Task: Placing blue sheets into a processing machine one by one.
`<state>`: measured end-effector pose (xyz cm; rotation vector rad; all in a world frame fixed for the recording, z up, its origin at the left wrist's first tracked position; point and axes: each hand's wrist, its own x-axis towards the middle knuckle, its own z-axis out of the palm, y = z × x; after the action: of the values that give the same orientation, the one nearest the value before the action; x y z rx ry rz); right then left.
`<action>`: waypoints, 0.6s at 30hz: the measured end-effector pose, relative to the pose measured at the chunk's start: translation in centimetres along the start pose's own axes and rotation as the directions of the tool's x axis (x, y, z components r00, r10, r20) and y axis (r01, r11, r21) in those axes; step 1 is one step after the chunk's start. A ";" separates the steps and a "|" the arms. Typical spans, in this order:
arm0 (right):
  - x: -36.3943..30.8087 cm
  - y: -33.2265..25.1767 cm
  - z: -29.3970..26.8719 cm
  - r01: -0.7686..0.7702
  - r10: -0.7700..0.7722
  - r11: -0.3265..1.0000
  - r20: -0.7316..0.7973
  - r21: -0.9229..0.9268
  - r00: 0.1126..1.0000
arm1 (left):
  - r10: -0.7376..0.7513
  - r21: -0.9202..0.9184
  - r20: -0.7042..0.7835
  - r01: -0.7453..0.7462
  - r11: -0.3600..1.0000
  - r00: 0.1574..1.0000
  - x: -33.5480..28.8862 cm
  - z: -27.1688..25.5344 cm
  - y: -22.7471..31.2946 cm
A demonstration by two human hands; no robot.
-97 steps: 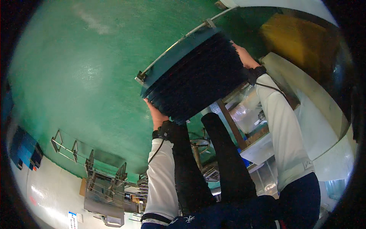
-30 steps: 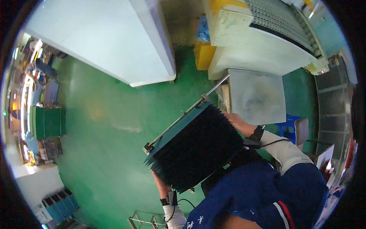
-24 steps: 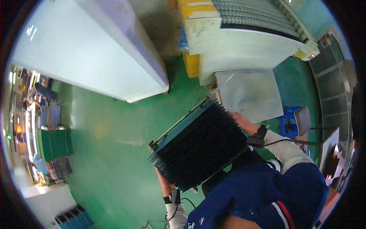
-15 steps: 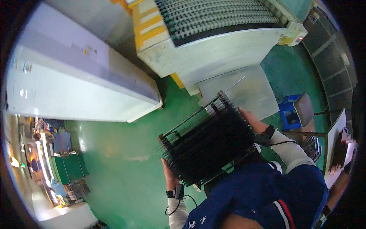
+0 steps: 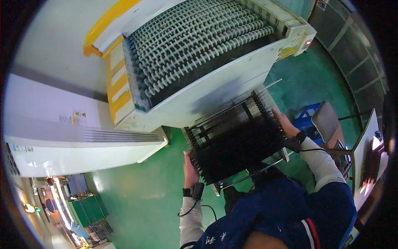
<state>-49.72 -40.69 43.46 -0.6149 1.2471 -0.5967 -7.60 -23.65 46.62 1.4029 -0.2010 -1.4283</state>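
A black slotted rack [image 5: 236, 145], filled with rows of thin dark sheets or slats too fine to make out, hangs in front of my body with metal rods along its long edges. My left hand [image 5: 191, 171] is pressed to its left end, thumb pointing up. At the opposite end, my right hand [image 5: 284, 124] grips the rack's side. The fingers of both hands are partly hidden behind the rack. Just beyond it stands a white machine [image 5: 195, 106] with a bed of pale toothed conveyor rollers [image 5: 199, 50] on top.
A tall white cabinet-like unit [image 5: 83, 153] stands at the left. On the right are a blue crate [image 5: 306, 122], a grey-brown stool-like seat [image 5: 325, 120] and a white board on a frame [image 5: 364, 157]. Green floor [image 5: 141, 207] runs around me. Shelving [image 5: 89, 207] shows far left.
My view has turned and come closer to the roller machine, which now fills more of the left and middle. The rack, still between both hands, has come nearer the machine's front.
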 end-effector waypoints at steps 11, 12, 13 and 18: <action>1.1 -4.3 -3.5 0.075 -0.091 0.956 -0.044 -0.284 0.995 | -0.049 0.060 0.073 0.044 0.997 0.996 4.4 2.8 1.3; 2.0 -5.0 -4.0 0.129 -0.124 0.935 0.036 -0.331 0.992 | -0.067 0.118 0.047 0.061 0.991 0.997 5.0 3.1 0.9; 4.0 -6.3 -3.7 0.151 -0.128 0.926 0.090 -0.347 0.988 | -0.039 0.087 0.066 0.033 0.996 0.997 5.5 3.4 0.5; 2.8 -4.8 -5.0 -0.021 -0.018 0.905 -0.088 -0.425 0.996 | -0.051 0.144 -0.048 0.057 0.988 0.998 2.6 1.9 -0.8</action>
<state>-54.36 -46.58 43.98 -0.9597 1.4774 -0.3509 -8.88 -26.26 45.04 1.5676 -0.2444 -1.4493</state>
